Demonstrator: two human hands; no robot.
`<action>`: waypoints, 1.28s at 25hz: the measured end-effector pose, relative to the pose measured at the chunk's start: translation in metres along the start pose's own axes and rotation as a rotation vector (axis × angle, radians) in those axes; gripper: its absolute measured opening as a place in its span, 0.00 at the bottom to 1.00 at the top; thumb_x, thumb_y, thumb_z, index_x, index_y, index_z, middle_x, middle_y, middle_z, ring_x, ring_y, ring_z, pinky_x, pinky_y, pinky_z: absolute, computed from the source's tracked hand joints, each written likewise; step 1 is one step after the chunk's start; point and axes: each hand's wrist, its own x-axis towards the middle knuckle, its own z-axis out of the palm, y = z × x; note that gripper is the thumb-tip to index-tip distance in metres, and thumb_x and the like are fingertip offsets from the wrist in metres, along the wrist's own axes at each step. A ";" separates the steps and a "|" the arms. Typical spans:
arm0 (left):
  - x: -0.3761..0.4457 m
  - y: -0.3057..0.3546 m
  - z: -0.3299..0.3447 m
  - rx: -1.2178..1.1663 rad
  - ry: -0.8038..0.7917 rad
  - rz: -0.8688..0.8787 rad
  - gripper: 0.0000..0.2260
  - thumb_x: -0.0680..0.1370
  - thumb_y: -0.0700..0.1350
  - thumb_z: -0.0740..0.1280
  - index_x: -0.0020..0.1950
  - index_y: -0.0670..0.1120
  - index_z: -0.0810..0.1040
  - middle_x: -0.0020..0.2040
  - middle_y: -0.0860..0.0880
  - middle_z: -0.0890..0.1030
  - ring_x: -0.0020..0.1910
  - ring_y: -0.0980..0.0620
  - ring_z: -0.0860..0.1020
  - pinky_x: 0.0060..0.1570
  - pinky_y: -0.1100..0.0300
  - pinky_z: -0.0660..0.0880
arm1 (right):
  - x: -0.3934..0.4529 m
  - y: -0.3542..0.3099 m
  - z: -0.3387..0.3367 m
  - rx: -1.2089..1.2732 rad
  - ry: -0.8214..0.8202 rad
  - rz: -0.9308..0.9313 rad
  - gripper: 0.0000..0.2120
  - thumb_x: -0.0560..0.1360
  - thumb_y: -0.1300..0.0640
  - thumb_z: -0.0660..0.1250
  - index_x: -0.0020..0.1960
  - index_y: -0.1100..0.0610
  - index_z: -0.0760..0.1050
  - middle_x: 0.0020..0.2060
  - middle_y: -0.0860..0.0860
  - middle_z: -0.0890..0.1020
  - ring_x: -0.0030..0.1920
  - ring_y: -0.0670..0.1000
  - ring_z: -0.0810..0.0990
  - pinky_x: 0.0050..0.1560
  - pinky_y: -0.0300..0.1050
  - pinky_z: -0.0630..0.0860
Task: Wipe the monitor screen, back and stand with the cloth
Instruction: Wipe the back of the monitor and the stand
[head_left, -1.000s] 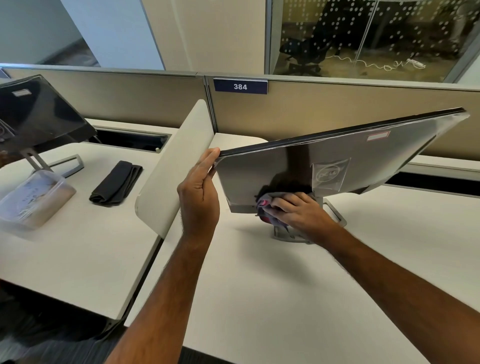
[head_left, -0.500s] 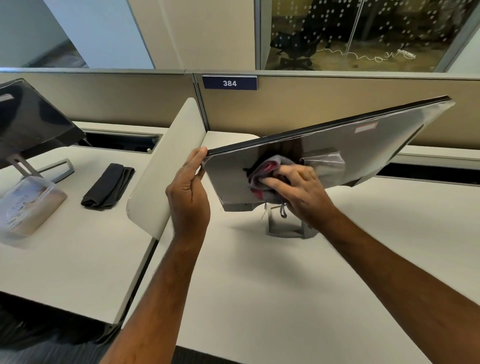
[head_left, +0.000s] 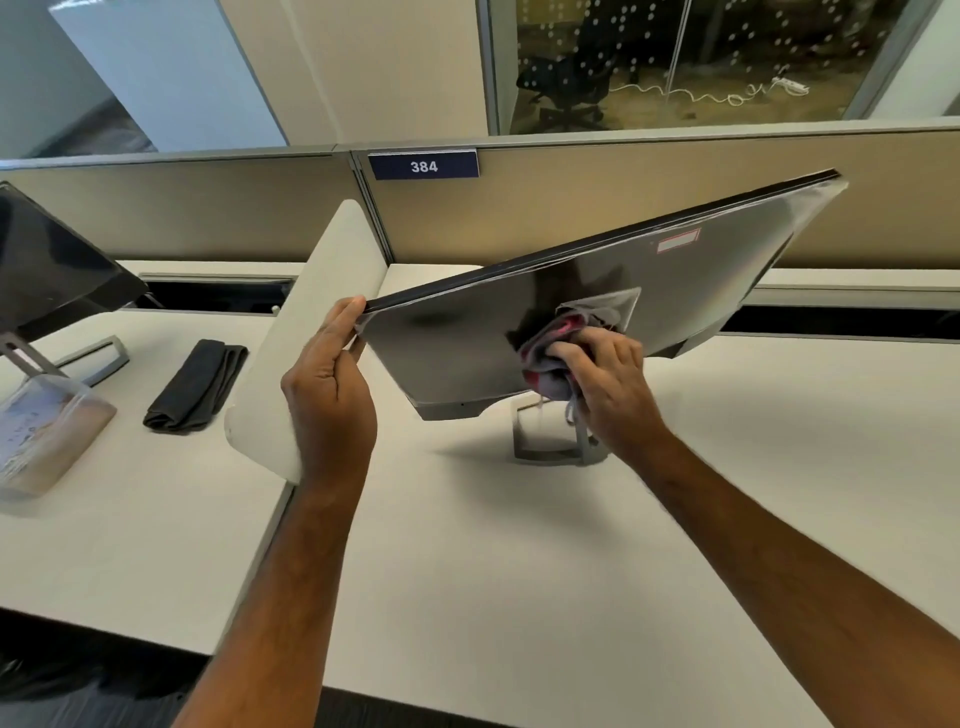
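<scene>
Left hand (head_left: 330, 382) grips the monitor (head_left: 597, 306) by its near corner, tilting its glossy back toward the camera. Right hand (head_left: 608, 382) clutches the bunched cloth (head_left: 553, 356), pressed to that back just above the monitor's stand (head_left: 556, 434).

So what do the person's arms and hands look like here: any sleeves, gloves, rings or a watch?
Both forearms are bare right to the bottom edge of the picture, with no sleeve in view. The left hand and the right hand are bare too: no gloves, and no rings, watch or wristband that I can see on the sides that show.
</scene>
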 end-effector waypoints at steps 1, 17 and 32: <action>0.000 0.000 0.000 0.003 -0.005 -0.008 0.22 0.82 0.31 0.52 0.70 0.39 0.79 0.68 0.44 0.81 0.70 0.53 0.77 0.68 0.48 0.77 | 0.006 -0.007 0.001 0.003 -0.005 -0.034 0.19 0.77 0.54 0.68 0.67 0.53 0.76 0.64 0.56 0.76 0.63 0.58 0.72 0.61 0.53 0.69; -0.003 0.012 0.007 -0.022 0.006 -0.128 0.24 0.80 0.35 0.52 0.70 0.50 0.78 0.70 0.48 0.80 0.71 0.50 0.77 0.68 0.47 0.77 | -0.031 0.052 -0.004 0.316 0.114 0.626 0.31 0.66 0.63 0.80 0.64 0.60 0.69 0.64 0.59 0.72 0.64 0.57 0.73 0.63 0.51 0.79; -0.005 -0.001 -0.007 0.052 -0.083 -0.003 0.21 0.83 0.36 0.54 0.72 0.44 0.78 0.70 0.46 0.79 0.72 0.50 0.76 0.69 0.46 0.76 | -0.045 -0.068 0.072 0.652 -0.072 0.976 0.19 0.77 0.68 0.68 0.66 0.59 0.72 0.59 0.56 0.76 0.59 0.52 0.77 0.64 0.49 0.77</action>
